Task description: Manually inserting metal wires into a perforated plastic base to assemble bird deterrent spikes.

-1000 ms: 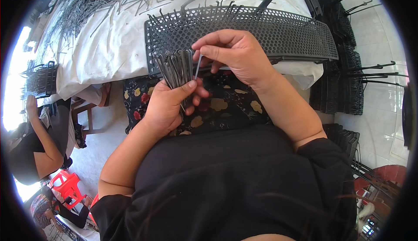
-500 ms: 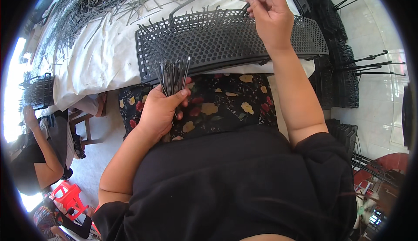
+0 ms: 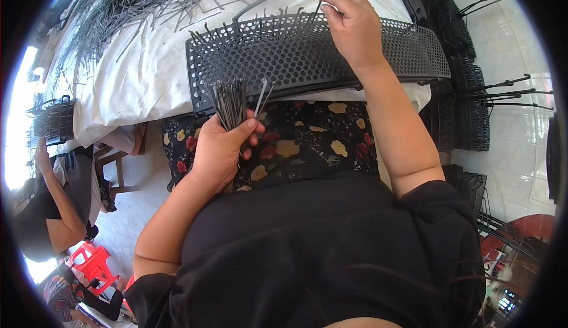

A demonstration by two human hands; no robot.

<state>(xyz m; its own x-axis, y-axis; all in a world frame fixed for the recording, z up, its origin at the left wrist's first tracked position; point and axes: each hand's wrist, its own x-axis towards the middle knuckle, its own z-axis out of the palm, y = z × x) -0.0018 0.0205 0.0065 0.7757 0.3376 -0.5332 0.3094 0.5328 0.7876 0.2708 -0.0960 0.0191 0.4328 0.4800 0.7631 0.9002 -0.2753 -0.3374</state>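
My left hand (image 3: 218,150) is closed round a bundle of thin dark strips (image 3: 228,104), their ends fanned upward. Two strips (image 3: 262,96) lean apart from the bundle near the thumb. In front of me lies a black perforated rack (image 3: 269,61), its panel full of round holes, with a row of hooked strip ends standing along the far edge. Over that far edge, right of the middle, my right hand (image 3: 358,35) pinches one thin dark strip (image 3: 320,7). Its lower end is hard to make out against the holes.
White cloth (image 3: 142,73) covers the table, with a heap of loose dark strips (image 3: 136,2) at the far left. Black racks with long hooks (image 3: 470,106) stand at the right. Flowered fabric (image 3: 296,144) lies before me. A person (image 3: 56,192) sits at the left, near a red stool (image 3: 93,263).
My right hand has moved left and slightly down along the rack's far edge. In my left hand, two strips now stand apart from the bundle.
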